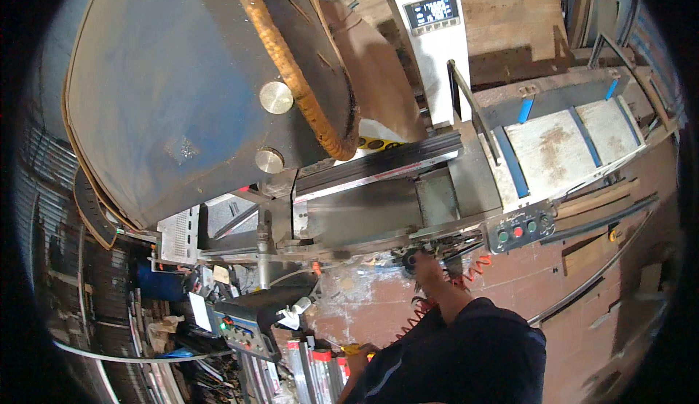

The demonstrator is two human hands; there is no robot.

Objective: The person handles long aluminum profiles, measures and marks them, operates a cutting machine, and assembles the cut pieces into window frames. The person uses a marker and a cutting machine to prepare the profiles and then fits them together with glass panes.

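My right hand (428, 269) reaches forward to the front edge of a large saw-like machine. Its fingers are closed on a round black handwheel (410, 260) below the machine bed, though the fingers show only in part. Low in the view, my left hand (358, 361) is down beside my body, closed around a small yellow object (352, 348) whose kind I cannot make out. Upright metal bars (320, 369) with red ends stand beside that hand. A coiled red air hose (473, 271) runs next to my right forearm.
A big blue-grey machine cover (167, 91) fills the upper left. Right of it rises a white post with a digital display (431, 12). A button panel (520, 228) sits on the front edge, near a roller table (561, 149). Another control box (244, 331) stands at lower left.
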